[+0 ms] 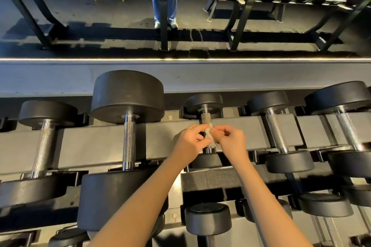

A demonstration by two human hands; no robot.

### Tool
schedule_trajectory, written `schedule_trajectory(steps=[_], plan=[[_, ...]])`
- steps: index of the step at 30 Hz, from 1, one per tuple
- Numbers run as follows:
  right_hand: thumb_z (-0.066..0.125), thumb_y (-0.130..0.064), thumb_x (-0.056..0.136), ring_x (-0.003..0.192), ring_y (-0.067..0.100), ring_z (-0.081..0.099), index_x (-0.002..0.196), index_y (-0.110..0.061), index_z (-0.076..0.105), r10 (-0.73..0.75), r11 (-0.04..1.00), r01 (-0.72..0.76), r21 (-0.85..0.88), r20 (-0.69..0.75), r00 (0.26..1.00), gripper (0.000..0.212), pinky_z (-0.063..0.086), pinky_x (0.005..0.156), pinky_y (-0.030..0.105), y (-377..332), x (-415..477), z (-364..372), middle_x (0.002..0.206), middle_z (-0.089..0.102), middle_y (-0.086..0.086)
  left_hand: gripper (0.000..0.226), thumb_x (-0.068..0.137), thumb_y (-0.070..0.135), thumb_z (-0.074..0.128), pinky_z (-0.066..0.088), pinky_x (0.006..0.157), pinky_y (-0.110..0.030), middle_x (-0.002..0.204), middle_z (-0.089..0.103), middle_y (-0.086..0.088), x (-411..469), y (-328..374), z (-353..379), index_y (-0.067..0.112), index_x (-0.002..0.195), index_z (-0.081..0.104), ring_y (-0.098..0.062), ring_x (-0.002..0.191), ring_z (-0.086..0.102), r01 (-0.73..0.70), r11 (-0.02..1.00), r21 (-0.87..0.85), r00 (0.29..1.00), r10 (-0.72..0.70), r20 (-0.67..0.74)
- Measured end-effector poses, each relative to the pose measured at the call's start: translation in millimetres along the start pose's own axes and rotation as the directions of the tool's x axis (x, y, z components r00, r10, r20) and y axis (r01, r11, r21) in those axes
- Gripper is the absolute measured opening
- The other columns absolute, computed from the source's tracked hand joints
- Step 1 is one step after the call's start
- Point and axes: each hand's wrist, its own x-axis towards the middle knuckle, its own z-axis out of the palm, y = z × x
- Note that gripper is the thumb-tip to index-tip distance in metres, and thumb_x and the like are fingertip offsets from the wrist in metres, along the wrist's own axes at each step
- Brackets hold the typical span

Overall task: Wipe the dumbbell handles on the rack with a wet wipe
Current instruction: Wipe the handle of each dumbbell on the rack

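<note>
A small black dumbbell (204, 103) lies across the rack (160, 142) in the middle of the head view, its knurled steel handle (206, 117) running away from me. Over the near half of that handle both hands meet on a crumpled white wet wipe (210, 135). My left hand (189, 142) pinches the wipe from the left. My right hand (230, 141) pinches it from the right. The wipe and my fingers hide the handle's lower part.
A large dumbbell (128, 96) with a long handle (129, 142) sits left of my hands, another (47, 114) further left. Two more (269, 102) (339, 96) lie to the right. A lower tier holds smaller dumbbells (207, 217). A mirror behind shows a person's legs (165, 12).
</note>
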Motion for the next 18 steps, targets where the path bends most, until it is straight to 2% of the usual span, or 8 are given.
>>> schedule_trajectory(steps=[4, 6, 7, 8, 10, 12, 15, 18], plan=[[0.065, -0.014, 0.088, 0.075, 0.017, 0.064, 0.079, -0.021, 0.073, 0.009, 0.997, -0.013, 0.082, 0.051, 0.999, 0.014, 0.055, 0.076, 0.035, 0, 1, 5, 0.074, 0.070, 0.001, 0.040, 0.082, 0.012, 0.072, 0.052, 0.078, -0.019, 0.103, 0.060, 0.002, 6, 1, 3, 0.013, 0.121, 0.062, -0.004, 0.082, 0.062, -0.044, 0.998, 0.040, 0.994, 0.048, -0.100], [0.061, -0.014, 0.090, 0.078, 0.010, 0.064, 0.081, -0.025, 0.072, -0.030, 0.994, 0.024, 0.104, 0.052, 0.998, 0.018, 0.053, 0.078, 0.028, 1, -2, 4, 0.075, 0.070, -0.008, 0.032, 0.082, 0.012, 0.072, 0.054, 0.083, -0.030, 0.099, 0.063, -0.001, 11, 3, 1, 0.012, 0.113, 0.064, -0.010, 0.085, 0.062, -0.024, 0.999, 0.043, 0.991, 0.029, -0.134], [0.059, -0.015, 0.092, 0.084, 0.007, 0.064, 0.087, -0.027, 0.071, -0.055, 0.994, 0.051, 0.098, 0.041, 0.998, 0.018, 0.051, 0.082, 0.024, 2, -4, 4, 0.082, 0.070, -0.011, 0.028, 0.083, 0.013, 0.071, 0.055, 0.083, -0.034, 0.098, 0.063, 0.000, 15, 3, -1, 0.014, 0.110, 0.065, -0.011, 0.086, 0.062, -0.007, 0.999, 0.042, 0.989, 0.013, -0.149], [0.056, -0.018, 0.095, 0.093, 0.005, 0.063, 0.097, -0.026, 0.069, -0.089, 0.995, 0.088, 0.041, 0.018, 0.996, 0.016, 0.049, 0.087, 0.024, 6, -6, 4, 0.094, 0.070, -0.010, 0.024, 0.084, 0.015, 0.070, 0.055, 0.083, -0.034, 0.094, 0.062, 0.004, 18, 4, -4, 0.019, 0.106, 0.063, -0.008, 0.085, 0.061, 0.005, 0.999, 0.044, 0.984, 0.002, -0.177], [0.048, -0.025, 0.098, 0.115, 0.012, 0.054, 0.123, -0.019, 0.060, -0.161, 0.964, 0.152, -0.217, -0.023, 0.987, 0.028, 0.041, 0.101, 0.030, 20, -9, 9, 0.122, 0.062, -0.002, 0.020, 0.086, 0.015, 0.068, 0.053, 0.082, -0.027, 0.090, 0.058, 0.013, 25, 4, -9, 0.023, 0.102, 0.059, 0.001, 0.082, 0.056, 0.021, 0.999, 0.028, 0.965, -0.013, -0.262], [0.042, -0.030, 0.100, 0.128, 0.018, 0.043, 0.135, -0.013, 0.050, -0.154, 0.925, 0.119, -0.361, -0.068, 0.986, 0.040, 0.032, 0.106, 0.031, 32, -12, 15, 0.138, 0.050, 0.004, 0.022, 0.087, 0.016, 0.067, 0.050, 0.078, -0.016, 0.099, 0.059, 0.008, 34, 4, -11, 0.018, 0.109, 0.062, 0.004, 0.082, 0.054, 0.025, 1.000, 0.018, 0.952, -0.018, -0.304], [0.039, -0.033, 0.101, 0.132, 0.018, 0.037, 0.139, -0.013, 0.046, -0.155, 0.911, 0.099, -0.400, -0.110, 0.982, 0.043, 0.029, 0.108, 0.031, 37, -9, 19, 0.144, 0.045, 0.004, 0.037, 0.086, 0.017, 0.068, 0.043, 0.067, -0.006, 0.113, 0.056, 0.002, 47, 5, -2, 0.014, 0.122, 0.061, 0.000, 0.082, 0.053, 0.044, 0.993, 0.113, 0.969, -0.015, -0.245], [0.038, -0.030, 0.101, 0.128, 0.019, 0.040, 0.135, -0.011, 0.049, -0.181, 0.918, 0.121, -0.378, -0.129, 0.975, 0.041, 0.031, 0.105, 0.030, 37, -9, 16, 0.138, 0.050, 0.006, 0.034, 0.087, 0.016, 0.067, 0.040, 0.070, -0.005, 0.111, 0.056, 0.001, 53, 4, 7, 0.013, 0.121, 0.063, -0.003, 0.085, 0.052, 0.066, 0.977, 0.202, 0.980, -0.026, -0.196]])
